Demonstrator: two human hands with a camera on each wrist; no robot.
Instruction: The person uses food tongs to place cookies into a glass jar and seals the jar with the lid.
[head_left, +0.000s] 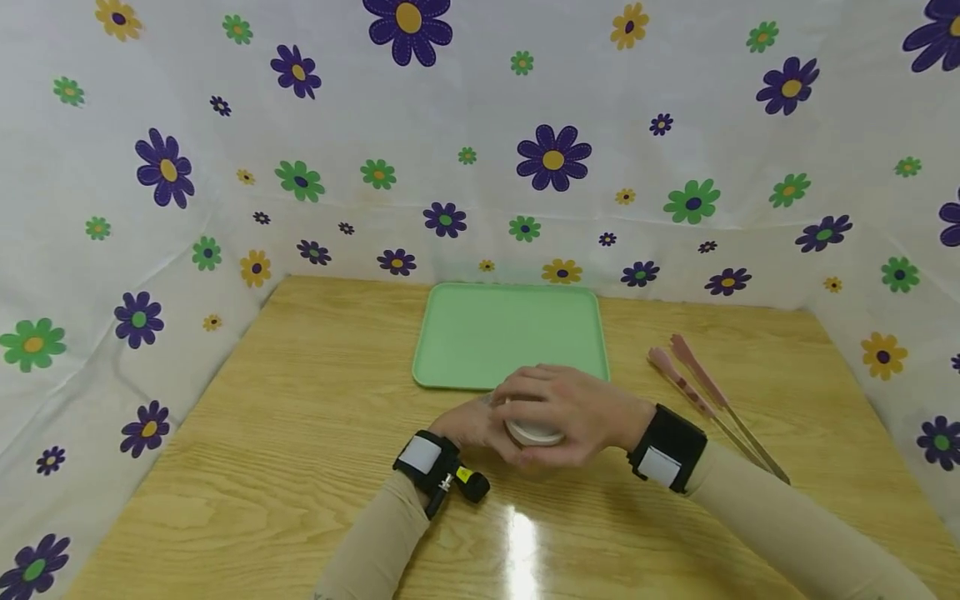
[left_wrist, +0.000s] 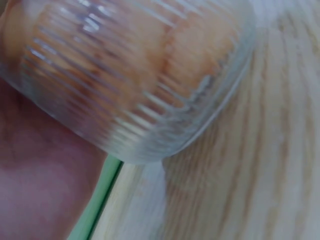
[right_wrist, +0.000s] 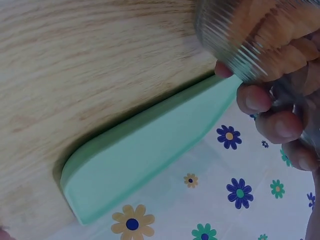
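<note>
Between the two hands, in the head view, is a ribbed clear jar (left_wrist: 135, 85) with a white lid (head_left: 536, 433). My left hand (head_left: 474, 425) grips the jar's side. From above, my right hand (head_left: 573, 408) curls its fingers round the lid. Rounded orange-brown pieces (left_wrist: 195, 55) fill the jar in the left wrist view; their exact kind is unclear. The right wrist view shows the jar tilted in the frame, with curled fingers (right_wrist: 256, 99) against its wall. Most of the jar's body is hidden by the hands in the head view.
A pale green tray (head_left: 513, 329) lies flat just beyond the hands, near the back of the wooden table (head_left: 300, 467). To the right rest tongs (head_left: 697, 383) with pink tips and metal arms. A flower-patterned white cloth (head_left: 480, 108) encloses the back and sides.
</note>
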